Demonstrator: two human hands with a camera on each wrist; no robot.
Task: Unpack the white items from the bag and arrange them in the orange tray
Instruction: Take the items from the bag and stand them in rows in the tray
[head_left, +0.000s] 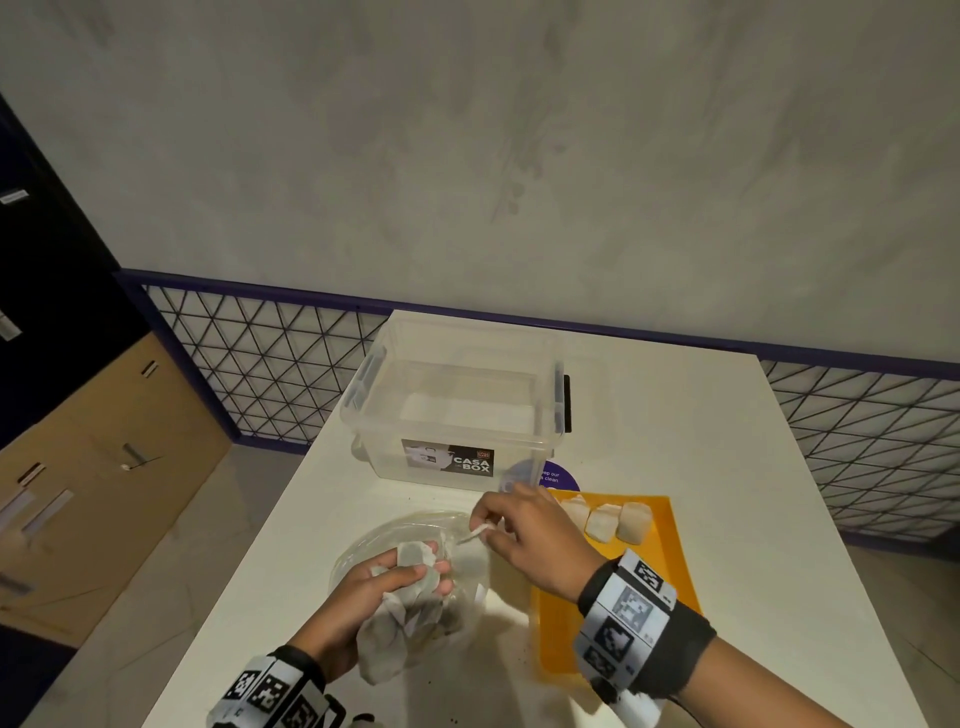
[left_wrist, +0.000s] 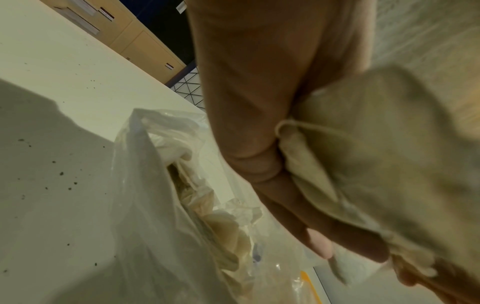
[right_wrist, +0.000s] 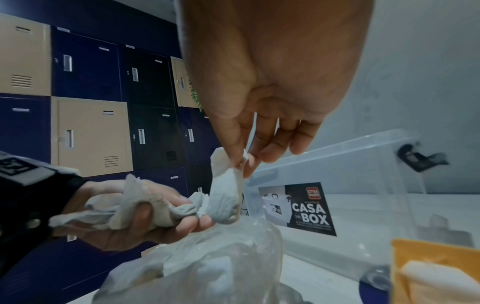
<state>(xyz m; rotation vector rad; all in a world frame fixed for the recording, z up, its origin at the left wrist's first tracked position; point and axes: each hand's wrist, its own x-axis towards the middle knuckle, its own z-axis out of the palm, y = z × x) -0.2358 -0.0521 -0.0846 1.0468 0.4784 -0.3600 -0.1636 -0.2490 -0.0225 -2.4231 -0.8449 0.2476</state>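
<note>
A clear plastic bag (head_left: 467, 566) lies on the white table (head_left: 727, 441) with several white pouches inside. Above it, my left hand (head_left: 415, 569) grips a crumpled bunch of white pouches (head_left: 395, 613); the left wrist view shows that bunch (left_wrist: 363, 154) pressed under my thumb. My right hand (head_left: 488, 525) pinches the top corner of one white pouch (right_wrist: 226, 195), which hangs beside the left hand's bunch (right_wrist: 124, 205) and touches it. Just right of the bag is the orange tray (head_left: 670, 566), with three white pouches (head_left: 605, 522) in a row at its far end.
A clear lidless storage box (head_left: 457, 410) labelled CASA BOX stands behind the bag and tray. A purple round sticker (head_left: 561, 475) lies between box and tray. Dark crumbs dot the table near the bag (left_wrist: 62, 179). A wire mesh fence (head_left: 260, 353) runs behind the table.
</note>
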